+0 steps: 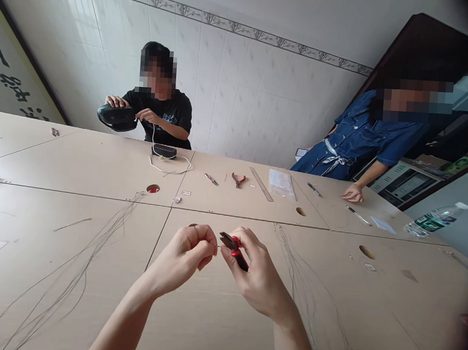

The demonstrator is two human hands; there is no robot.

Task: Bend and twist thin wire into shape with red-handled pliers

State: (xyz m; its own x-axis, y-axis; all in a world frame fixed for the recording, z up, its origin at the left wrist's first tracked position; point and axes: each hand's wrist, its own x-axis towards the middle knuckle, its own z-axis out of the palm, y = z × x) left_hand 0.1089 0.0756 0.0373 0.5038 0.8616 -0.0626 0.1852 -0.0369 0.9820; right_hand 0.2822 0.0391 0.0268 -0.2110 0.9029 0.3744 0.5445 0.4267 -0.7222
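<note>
In the head view, my right hand is wrapped around a pair of pliers with red and black handles. Their dark jaws point up and left, slightly apart. Just left of them, my left hand is closed in a pinch. A tiny bit of thin strand shows between the fingertips of both hands; most of it is hidden. Both hands are above the table, close together. A bundle of thin grey cords lies to the left, and another grey cord bundle lies beside my right wrist.
Across the table are red-handled pliers, a ruler, a plastic bag, pens and a water bottle. One person holds a black headset; another person rests a hand on the table. Round holes pierce the tabletop.
</note>
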